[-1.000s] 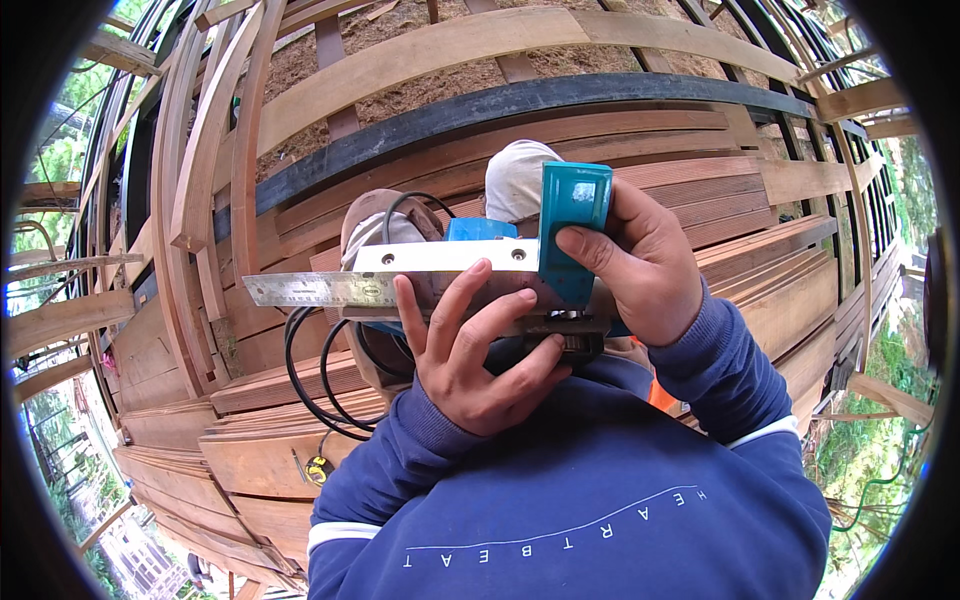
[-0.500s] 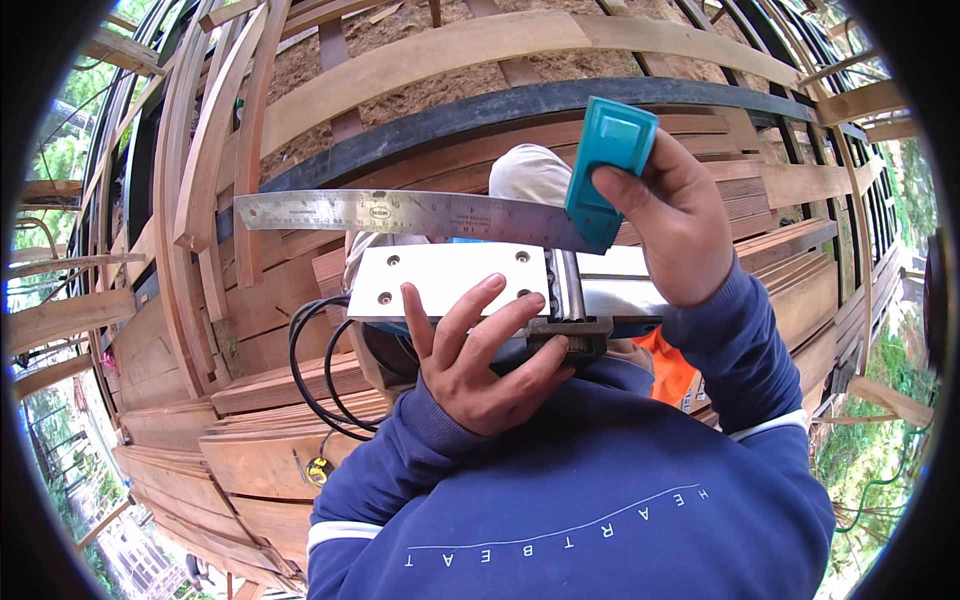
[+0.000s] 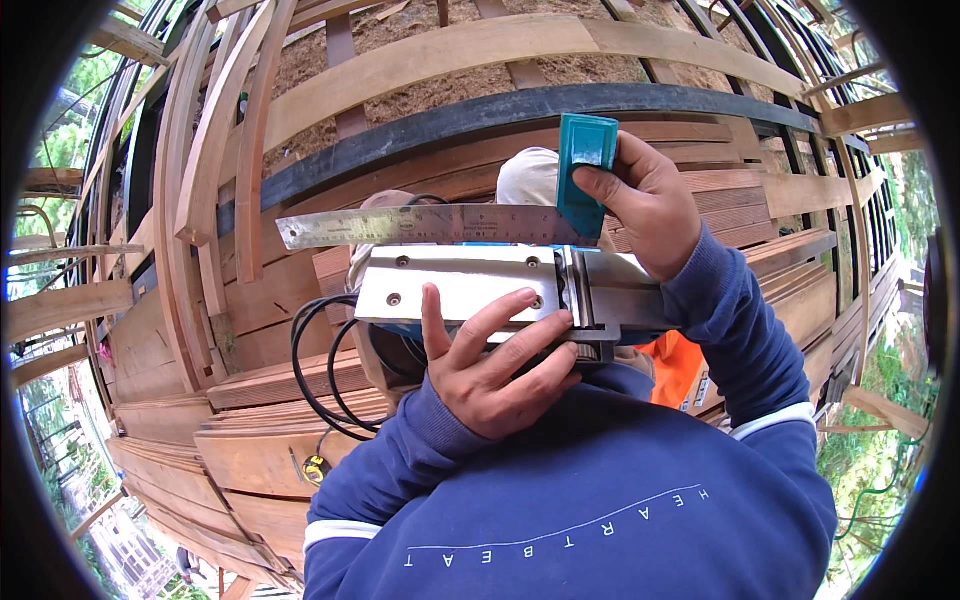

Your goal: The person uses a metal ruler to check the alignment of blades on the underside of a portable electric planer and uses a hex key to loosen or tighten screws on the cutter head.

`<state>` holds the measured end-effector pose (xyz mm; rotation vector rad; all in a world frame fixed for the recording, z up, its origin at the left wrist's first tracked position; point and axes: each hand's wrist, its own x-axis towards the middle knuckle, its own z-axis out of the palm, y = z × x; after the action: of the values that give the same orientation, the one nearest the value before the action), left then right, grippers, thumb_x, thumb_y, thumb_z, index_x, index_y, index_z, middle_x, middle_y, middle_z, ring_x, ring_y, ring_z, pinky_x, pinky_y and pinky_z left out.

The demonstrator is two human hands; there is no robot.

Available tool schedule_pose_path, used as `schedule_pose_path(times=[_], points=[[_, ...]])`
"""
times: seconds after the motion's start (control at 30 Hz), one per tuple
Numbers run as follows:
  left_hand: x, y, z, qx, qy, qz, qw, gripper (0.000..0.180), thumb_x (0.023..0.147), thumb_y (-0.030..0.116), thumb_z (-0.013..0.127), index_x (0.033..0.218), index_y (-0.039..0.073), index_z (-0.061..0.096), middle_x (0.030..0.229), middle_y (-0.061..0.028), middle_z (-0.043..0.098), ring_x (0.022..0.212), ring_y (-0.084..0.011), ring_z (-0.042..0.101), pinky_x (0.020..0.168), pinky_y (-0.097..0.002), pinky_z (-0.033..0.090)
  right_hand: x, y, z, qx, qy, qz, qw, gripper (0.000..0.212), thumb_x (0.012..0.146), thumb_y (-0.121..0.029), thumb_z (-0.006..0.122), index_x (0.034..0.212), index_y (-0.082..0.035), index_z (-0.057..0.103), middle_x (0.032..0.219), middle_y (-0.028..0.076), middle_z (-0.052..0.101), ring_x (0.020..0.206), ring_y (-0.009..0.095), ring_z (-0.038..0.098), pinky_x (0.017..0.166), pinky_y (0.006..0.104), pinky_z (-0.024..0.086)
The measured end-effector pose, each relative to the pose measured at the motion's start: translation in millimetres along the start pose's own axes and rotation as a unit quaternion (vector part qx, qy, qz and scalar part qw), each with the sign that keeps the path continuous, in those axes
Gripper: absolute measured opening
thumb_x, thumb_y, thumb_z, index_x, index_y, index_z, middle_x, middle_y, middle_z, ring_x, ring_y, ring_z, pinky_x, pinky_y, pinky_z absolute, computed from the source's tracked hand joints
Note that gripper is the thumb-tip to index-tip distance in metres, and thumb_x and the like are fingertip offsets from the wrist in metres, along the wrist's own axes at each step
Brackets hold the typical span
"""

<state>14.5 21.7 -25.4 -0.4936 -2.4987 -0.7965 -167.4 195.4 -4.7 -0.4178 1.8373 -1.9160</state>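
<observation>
An electric planer (image 3: 470, 285) lies upside down across my lap, its shiny metal sole facing up. My left hand (image 3: 495, 365) grips the planer from below, fingers spread over the sole near the blade slot. My right hand (image 3: 640, 200) holds a try square by its teal handle (image 3: 585, 165). The square's steel blade (image 3: 420, 227) reaches left, just above the sole's far edge. Whether the blade touches the sole I cannot tell. A black power cord (image 3: 325, 375) loops down at the planer's left end.
Stacked reddish wooden planks (image 3: 250, 400) lie under and around me. Curved timber ribs (image 3: 220, 150) and a dark metal beam (image 3: 480, 115) run across the far side, with sawdust-covered ground beyond. An orange object (image 3: 675, 365) shows beside my right arm. A yellow tape measure (image 3: 315, 470) rests on the planks.
My right hand has lifted the try square off the planer's sole and moved it up and away from me. My left hand stays on the planer, which now shows more of its sole.
</observation>
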Motion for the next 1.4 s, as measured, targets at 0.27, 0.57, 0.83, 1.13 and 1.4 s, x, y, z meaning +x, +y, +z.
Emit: schedule_pose_path(times=[0.27, 0.57, 0.83, 1.13, 1.4], points=[[-0.5, 0.8, 0.5, -0.001, -0.004, 0.002, 1.000, 0.029, 0.080, 0.036, 0.083, 0.104, 0.025, 0.069, 0.122, 0.0074, 0.074, 0.131, -0.0263, 0.057, 0.125, -0.0680, -0.002, -1.2, 1.7, -1.0, -0.027, -0.004, 0.021, 0.999, 0.024, 0.102, -0.011, 0.067, 0.121, 0.002, 0.064, 0.109, 0.010, 0.072, 0.099, 0.014, 0.068, 0.088, 0.0300, 0.058], [0.8, 3.6, -0.2, -0.002, -0.012, 0.000, 1.000, 0.025, 0.082, 0.035, 0.081, 0.101, 0.025, 0.068, 0.121, 0.0075, 0.075, 0.132, -0.0252, 0.056, 0.125, -0.0677, -0.003, -4.6, 2.6, -0.7, -0.018, -0.001, 0.020, 1.000, 0.023, 0.102, -0.010, 0.066, 0.121, 0.002, 0.064, 0.109, 0.010, 0.072, 0.096, 0.015, 0.069, 0.086, 0.0299, 0.059], [1.3, 5.3, -0.6, 0.002, -0.013, -0.005, 1.000, 0.023, 0.082, 0.035, 0.080, 0.100, 0.026, 0.068, 0.121, 0.0093, 0.074, 0.130, -0.0225, 0.058, 0.125, -0.0677, -0.002, -5.8, 1.3, 0.7, -0.033, 0.000, 0.020, 0.999, 0.022, 0.102, -0.010, 0.066, 0.121, 0.001, 0.064, 0.110, 0.009, 0.072, 0.099, 0.014, 0.068, 0.088, 0.0297, 0.058], [-0.1, 4.8, -0.7, -0.007, -0.020, -0.002, 1.000, 0.026, 0.081, 0.035, 0.082, 0.101, 0.026, 0.068, 0.122, 0.0081, 0.074, 0.131, -0.0241, 0.057, 0.125, -0.0674, -0.003, -7.1, 1.3, 1.1, -0.024, 0.001, 0.030, 0.999, 0.023, 0.102, -0.011, 0.066, 0.122, 0.001, 0.064, 0.110, 0.009, 0.072, 0.099, 0.014, 0.068, 0.089, 0.0296, 0.057], [-0.9, 5.6, -1.4, -0.008, -0.026, -0.006, 1.000, 0.026, 0.082, 0.035, 0.082, 0.102, 0.027, 0.067, 0.123, 0.0085, 0.074, 0.131, -0.0233, 0.057, 0.125, -0.0674, -0.003, -8.2, 3.6, 0.4, 0.007, -0.005, 0.030, 1.000, 0.024, 0.102, -0.012, 0.067, 0.122, 0.001, 0.063, 0.111, 0.010, 0.072, 0.100, 0.015, 0.068, 0.090, 0.0306, 0.058]])
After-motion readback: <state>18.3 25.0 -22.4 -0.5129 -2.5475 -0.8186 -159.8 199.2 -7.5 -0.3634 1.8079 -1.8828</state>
